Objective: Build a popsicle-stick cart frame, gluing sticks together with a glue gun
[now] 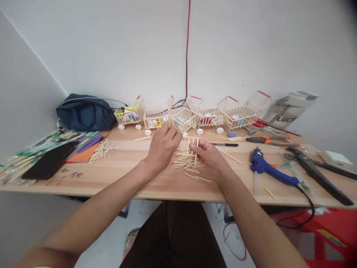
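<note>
My right hand (206, 150) pinches a small frame of pale wooden sticks (196, 152) between thumb and fingers, holding it above the desk. Close by on the left, my left hand (165, 147) is raised with its fingers curled together; whatever is at its fingertips is hidden. Beneath both hands lies a loose pile of short wooden sticks (185, 160). Behind them, against the wall, stands a row of several small stick-built shopping carts (184, 118) with white or blue wheels and red handles, some holding small coloured items.
On the right lie a blue glue gun (273, 173), orange-handled pliers (275, 140), black-handled cutters (320, 175) and a black pen (224, 144). At left are a dark phone (50, 160), more cut sticks (102, 149), coloured paper (83, 152) and a blue bag (85, 113). A red stool (331, 227) stands below right.
</note>
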`<state>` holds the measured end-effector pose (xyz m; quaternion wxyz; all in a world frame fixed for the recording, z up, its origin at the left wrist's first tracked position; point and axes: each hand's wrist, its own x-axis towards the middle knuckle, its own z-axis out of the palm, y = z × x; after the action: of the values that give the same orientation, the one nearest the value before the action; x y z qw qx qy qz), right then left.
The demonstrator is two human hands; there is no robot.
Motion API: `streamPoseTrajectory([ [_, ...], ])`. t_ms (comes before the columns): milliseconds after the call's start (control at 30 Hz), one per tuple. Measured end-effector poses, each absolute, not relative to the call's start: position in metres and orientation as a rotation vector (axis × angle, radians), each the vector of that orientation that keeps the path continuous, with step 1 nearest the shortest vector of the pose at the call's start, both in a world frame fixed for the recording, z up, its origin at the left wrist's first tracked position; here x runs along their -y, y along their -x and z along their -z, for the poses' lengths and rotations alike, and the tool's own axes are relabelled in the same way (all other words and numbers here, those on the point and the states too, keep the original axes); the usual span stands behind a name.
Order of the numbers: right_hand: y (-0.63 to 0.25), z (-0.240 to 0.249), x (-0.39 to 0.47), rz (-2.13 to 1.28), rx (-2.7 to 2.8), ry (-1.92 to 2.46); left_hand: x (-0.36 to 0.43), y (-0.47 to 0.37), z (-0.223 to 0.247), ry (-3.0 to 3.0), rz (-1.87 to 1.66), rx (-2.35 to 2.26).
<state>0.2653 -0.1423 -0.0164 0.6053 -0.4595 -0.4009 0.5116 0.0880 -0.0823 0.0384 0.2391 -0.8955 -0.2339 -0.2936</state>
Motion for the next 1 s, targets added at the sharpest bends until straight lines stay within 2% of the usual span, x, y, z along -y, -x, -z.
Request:
streamPoseTrajectory([
  [233, -0.266, 0.014, 0.144, -1.163, 0.935, 1.088, 0.077, -0.084, -0.045, 2.672, 1.244, 0.678],
  [400, -0.266, 0.015, 0.142, -1.16, 0.923, 1.102, 0.078, -0.073, -0.059, 2.766, 1.671, 0.973],
  [600, -0.267, 0.014, 0.143, -1.177, 0.898, 1.092, 0.064, -0.057, -0.064, 2.802, 1.988, 1.326],
  [800, -0.266, 0.013, 0.143, -1.16, 0.906, 1.122, 0.056, -0.051, -0.061, 3.027, 2.58, 1.34],
  [867, -0.266, 0.014, 0.143, -1.155, 0.922, 1.12, 0.057, -0.051, -0.063, 3.274, 2.62, 1.282],
  [1000, -0.267, 0.016, 0.143, -1.139, 0.955, 1.136, 0.059, -0.05, -0.066, 3.464, 2.315, 1.138],
])
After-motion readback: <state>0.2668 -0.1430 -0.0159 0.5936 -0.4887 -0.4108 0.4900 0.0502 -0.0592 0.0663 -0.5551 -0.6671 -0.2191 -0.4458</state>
